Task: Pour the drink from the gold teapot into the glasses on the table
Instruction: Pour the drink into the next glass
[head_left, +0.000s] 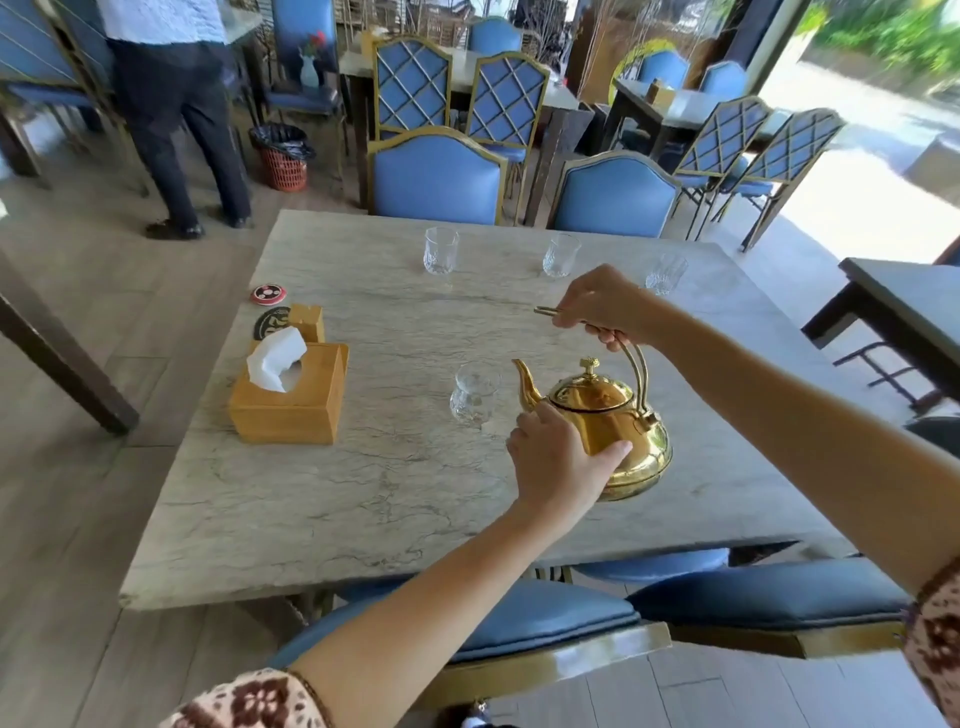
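The gold teapot (613, 426) is over the right half of the marble table (363, 493), its spout pointing left toward a clear glass (472, 393) close beside it. My right hand (605, 306) grips the top of the teapot's tall handle. My left hand (558, 457) is pressed against the pot's near left side, below the spout. Three more clear glasses stand along the far edge: one at the left (440, 250), one in the middle (560, 255), one at the right (665, 274), partly behind my right wrist. All the glasses look empty.
A wooden tissue box (291, 395) stands at the table's left, with a small wooden holder (307, 322) and two round coasters (269, 294) behind it. Blue chairs (436, 176) ring the table. A person (176, 114) stands at the far left by a red bin (283, 158).
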